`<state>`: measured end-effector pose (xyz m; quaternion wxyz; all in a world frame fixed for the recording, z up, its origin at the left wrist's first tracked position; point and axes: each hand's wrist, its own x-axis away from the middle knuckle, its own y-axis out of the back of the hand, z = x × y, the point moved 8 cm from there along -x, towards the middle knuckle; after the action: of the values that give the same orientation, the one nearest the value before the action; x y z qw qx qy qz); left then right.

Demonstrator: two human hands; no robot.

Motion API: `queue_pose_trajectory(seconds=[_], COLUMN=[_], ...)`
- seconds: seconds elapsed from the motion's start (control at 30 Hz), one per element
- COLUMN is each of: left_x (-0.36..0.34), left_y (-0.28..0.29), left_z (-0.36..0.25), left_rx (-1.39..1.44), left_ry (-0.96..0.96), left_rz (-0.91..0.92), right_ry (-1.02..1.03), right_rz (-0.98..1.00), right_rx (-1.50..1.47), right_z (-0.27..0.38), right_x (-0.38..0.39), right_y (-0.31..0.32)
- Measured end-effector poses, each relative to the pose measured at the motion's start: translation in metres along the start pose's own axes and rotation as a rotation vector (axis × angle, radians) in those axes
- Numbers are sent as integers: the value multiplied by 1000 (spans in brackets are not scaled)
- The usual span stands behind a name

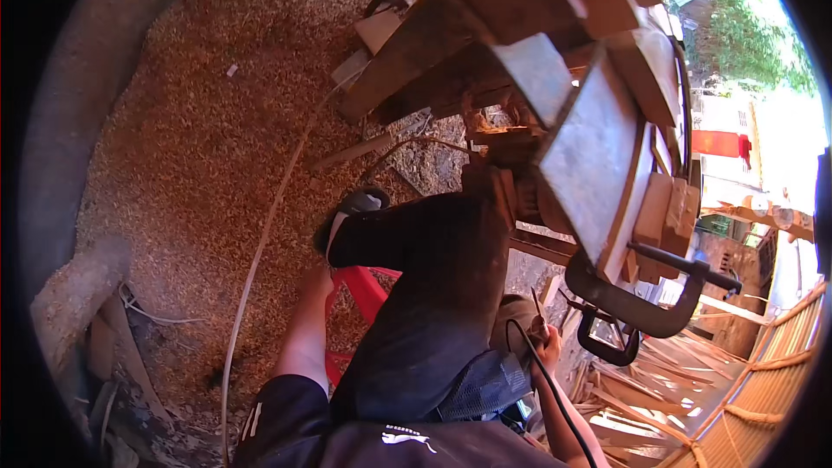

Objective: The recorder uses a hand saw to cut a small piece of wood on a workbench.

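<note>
My right hand (548, 348) is closed beside my right leg, low and right of centre. A thin, dark, pointed tool (536, 302) sticks up from its fingers; its exact kind is too small to make out. Across the hand and forearm runs a black cable (555, 394). My left forearm (305, 321) reaches down toward a dark shoe (354, 206) on my foot. The left hand's fingers are hidden at the dark trouser leg (407, 243), so whether it grips anything does not show.
Wood shavings (217, 121) cover the floor. Under me is a red plastic stool (360, 290). A black C-clamp (663, 316) grips boards on a wooden bench with a pale metal plate (598, 156). Split strips (641, 399) lie beside a bamboo-like panel (763, 399) at right.
</note>
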<state>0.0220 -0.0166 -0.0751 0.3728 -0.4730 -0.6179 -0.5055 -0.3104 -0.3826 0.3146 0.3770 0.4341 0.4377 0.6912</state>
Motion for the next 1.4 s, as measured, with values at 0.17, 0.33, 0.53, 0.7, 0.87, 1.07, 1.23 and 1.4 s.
queue_pose_trajectory(seconds=[0.17,0.33,0.53,0.7,0.87,1.07,1.23,1.4], left_x=[-29,-63,114,341,463,455,442,428], left_y=[-42,-13,156,275,341,365,360,404], left_z=[-41,-20,-147,-229,-275,-421,-479,-503], left_rx=[10,-112,937,1152,841,-51,-474,-196], left_ry=[-224,-548,-731,-1219,-1393,-1155,-842,-1033], left_rz=[-111,-200,-714,-1067,-1375,-1174,-1349,-1052], right_ry=[22,130,38,63,62,22,15,4], right_rz=[-147,-272,-253,-393,-384,-371,-366,-391], right_rx=[36,-59,-361,-326,-417,-431,-445,-447], right_z=[-5,-49,-25,-54,-58,-55,-60,-65], right_x=[3,5,22,25,25,32,28,22], right_y=[38,-18,18,20,13,16,15,18])
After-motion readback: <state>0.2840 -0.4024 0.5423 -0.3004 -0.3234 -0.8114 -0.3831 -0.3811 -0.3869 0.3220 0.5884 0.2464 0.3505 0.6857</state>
